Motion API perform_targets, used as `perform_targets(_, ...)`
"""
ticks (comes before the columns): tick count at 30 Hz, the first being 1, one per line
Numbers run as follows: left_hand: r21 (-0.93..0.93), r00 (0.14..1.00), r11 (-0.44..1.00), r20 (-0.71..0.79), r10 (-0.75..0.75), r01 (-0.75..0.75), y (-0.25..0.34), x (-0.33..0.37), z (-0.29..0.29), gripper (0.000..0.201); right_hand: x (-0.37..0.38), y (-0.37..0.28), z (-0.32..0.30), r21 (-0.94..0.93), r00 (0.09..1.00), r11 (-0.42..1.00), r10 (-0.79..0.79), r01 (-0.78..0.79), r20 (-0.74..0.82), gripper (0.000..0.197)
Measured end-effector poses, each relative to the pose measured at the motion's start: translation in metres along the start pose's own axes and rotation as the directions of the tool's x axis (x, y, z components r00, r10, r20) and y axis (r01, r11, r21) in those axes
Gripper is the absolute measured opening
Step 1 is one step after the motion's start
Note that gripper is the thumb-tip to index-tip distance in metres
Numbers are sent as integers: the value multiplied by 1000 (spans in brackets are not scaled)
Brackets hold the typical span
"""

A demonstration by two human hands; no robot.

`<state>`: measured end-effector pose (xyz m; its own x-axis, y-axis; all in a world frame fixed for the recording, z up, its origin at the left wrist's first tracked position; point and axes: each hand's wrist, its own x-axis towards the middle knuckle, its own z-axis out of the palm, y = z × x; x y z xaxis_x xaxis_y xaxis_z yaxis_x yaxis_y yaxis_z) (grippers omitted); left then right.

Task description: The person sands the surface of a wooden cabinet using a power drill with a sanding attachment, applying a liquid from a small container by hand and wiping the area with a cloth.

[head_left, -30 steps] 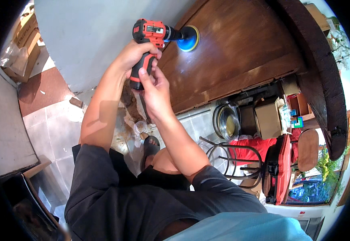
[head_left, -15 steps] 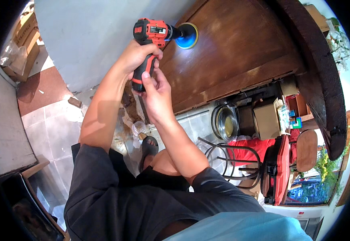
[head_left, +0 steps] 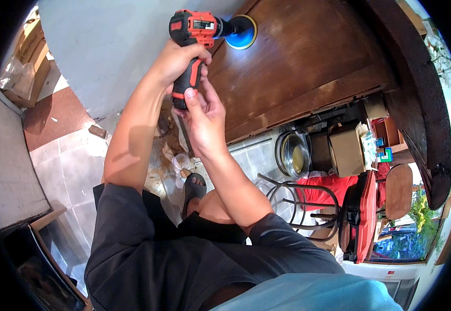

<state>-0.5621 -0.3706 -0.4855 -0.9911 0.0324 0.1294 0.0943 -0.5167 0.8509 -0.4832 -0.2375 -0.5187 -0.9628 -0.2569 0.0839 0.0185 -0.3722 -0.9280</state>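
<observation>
1. Drill work fills the top centre of the frame — a red and black cordless drill [head_left: 194, 39] with a blue round polishing pad [head_left: 243, 31] on its nose, the pad's face against the brown wooden door panel [head_left: 308, 67].
2. Left hand [head_left: 176, 59] is wrapped around the drill's grip just under the body, fingers curled tight together around it.
3. Right hand [head_left: 205, 116] sits just below, at the base of the handle; its thumb and fingertips pinch the bottom end of the grip, the other fingers lying close together.
4. Both forearms rise from the lower middle of the frame, out of dark grey sleeves.
5. Grey wall [head_left: 106, 57] lies left of the door, tiled floor [head_left: 70, 171] beneath it.
6. Lower right — a red tool case [head_left: 365, 217], a cardboard box [head_left: 345, 150], a coil of black hose [head_left: 293, 197] and a round metal bowl [head_left: 293, 155] lie on the floor.
7. One sandalled foot [head_left: 193, 189] shows mid-frame.
</observation>
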Motion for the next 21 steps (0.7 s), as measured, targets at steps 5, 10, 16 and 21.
perform_targets(5, -9, 998, 998, 23, -55, 55, 0, -8, -1, 11, -7, 3, 2, 20, 1000, 1000, 18, -18, -2, 64)
perform_targets(10, -65, 989, 987, -20, -149, 148, -14, -3, -21, 18, -6, 7, 2, 59, 988, 987, 151, -149, -25, 53)
perform_targets(16, -87, 989, 987, 71, -128, 134, -5, 1, -20, 19, -7, 6, 7, -3, 995, 995, 104, -104, -8, 44)
perform_targets(21, -129, 976, 969, 77, -204, 213, -5, 7, -28, 19, -1, 6, 0, 50, 987, 986, 158, -160, 44, 48)
